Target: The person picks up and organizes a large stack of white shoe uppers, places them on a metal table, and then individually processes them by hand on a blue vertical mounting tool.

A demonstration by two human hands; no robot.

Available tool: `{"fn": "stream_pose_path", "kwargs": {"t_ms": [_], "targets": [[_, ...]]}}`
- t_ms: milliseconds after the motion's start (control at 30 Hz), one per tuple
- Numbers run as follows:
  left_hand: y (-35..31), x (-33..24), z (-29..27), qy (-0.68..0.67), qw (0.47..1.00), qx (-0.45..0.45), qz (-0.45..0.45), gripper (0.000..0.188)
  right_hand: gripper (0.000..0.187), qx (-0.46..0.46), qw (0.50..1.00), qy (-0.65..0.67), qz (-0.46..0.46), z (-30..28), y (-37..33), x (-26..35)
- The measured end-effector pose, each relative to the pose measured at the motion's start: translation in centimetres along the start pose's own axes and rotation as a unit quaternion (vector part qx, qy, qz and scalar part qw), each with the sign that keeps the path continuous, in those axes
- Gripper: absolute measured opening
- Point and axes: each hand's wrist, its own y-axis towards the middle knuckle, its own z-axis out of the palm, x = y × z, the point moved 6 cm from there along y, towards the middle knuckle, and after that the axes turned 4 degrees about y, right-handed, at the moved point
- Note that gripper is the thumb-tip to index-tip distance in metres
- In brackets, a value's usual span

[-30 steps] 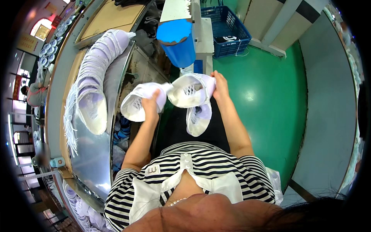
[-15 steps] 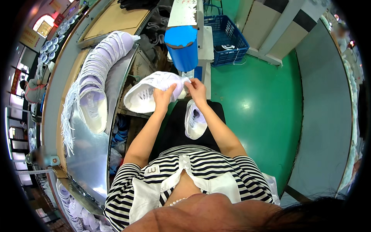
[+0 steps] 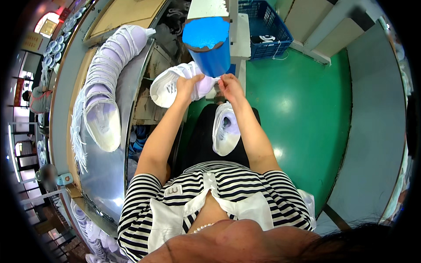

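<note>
A white and pale lilac shoe upper (image 3: 164, 90) is held out in front of me, its open underside facing left. My left hand (image 3: 186, 89) is closed around its side, thumb on top. At the upper's narrow right end my right hand (image 3: 232, 90) pinches the white tip with thumb and forefinger. That end lies right under the blue cylindrical head of a machine (image 3: 210, 57), which partly hides it. Across my black-clad lap rests a second shoe upper (image 3: 226, 136), below my right wrist, touched by neither hand.
On the metal-topped bench (image 3: 103, 175) at left, a long curved row of nested uppers (image 3: 112, 65) lies beside a bundle of white laces (image 3: 78, 131). A blue plastic basket (image 3: 267, 35) stands beyond the machine. Grey panels (image 3: 372, 114) border the green floor at right.
Both hands have moved the held upper up and slightly right, bringing its narrow end under the blue machine head. My view has also shifted a little.
</note>
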Motion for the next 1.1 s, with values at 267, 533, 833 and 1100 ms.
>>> {"fn": "stream_pose_path", "kwargs": {"t_ms": [267,533,833,1100], "targets": [[2.5,5.2,-0.3,-0.218,0.952,0.006,-0.213,0.033,0.014,0.037,0.980,-0.191,-0.047,0.9,1.7,3.1],[-10.3,3.2,-7.0,-0.274,0.948,-0.082,-0.141,0.045,0.040,0.151,0.671,-0.719,-0.102,-14.1,-3.2,-0.6],[-29.0,-11.5,-19.3,-0.055,0.888,-0.422,0.176,0.051,0.030,0.118,0.599,-0.753,-0.248,-12.1,-6.1,-2.4],[-15.2,-7.3,-37.6,0.238,0.677,-0.640,0.272,0.062,0.027,0.038,0.749,-0.574,-0.330,-11.3,-10.9,4.7]]}}
